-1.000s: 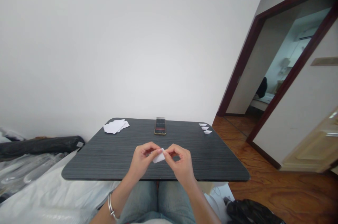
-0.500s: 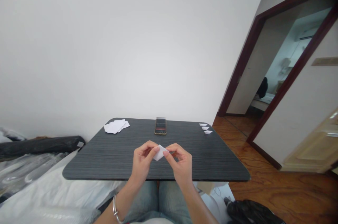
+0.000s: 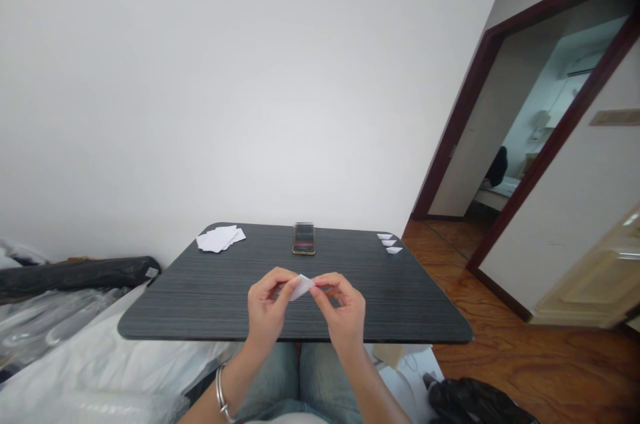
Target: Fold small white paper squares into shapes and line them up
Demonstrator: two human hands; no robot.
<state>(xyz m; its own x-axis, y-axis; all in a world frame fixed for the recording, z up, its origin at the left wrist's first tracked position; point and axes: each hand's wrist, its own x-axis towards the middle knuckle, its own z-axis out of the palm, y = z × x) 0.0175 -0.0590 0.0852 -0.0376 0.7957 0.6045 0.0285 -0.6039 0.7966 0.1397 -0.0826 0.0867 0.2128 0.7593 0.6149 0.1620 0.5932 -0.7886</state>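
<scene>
A small folded piece of white paper (image 3: 302, 287) is held above the front half of the dark table (image 3: 215, 304). My left hand (image 3: 270, 301) pinches its left side between thumb and fingers. On the right, the thumb and fingertips of my right hand (image 3: 343, 307) grip the other corner. Far to the left lies a loose pile of white paper sheets (image 3: 217, 239). Three small folded paper pieces (image 3: 389, 243) lie in a column near the table's far right corner.
A phone (image 3: 304, 239) stands at the table's back edge by the white wall (image 3: 300, 77). Plastic-wrapped bundles (image 3: 65, 317) lie left of the table. On the right are a doorway (image 3: 480, 124), wooden floor and a black bag (image 3: 475, 403).
The paper between my hands now shows a narrower shape, folded or tilted further. My left hand has shifted slightly left. The pile, phone and folded pieces stay where they were.
</scene>
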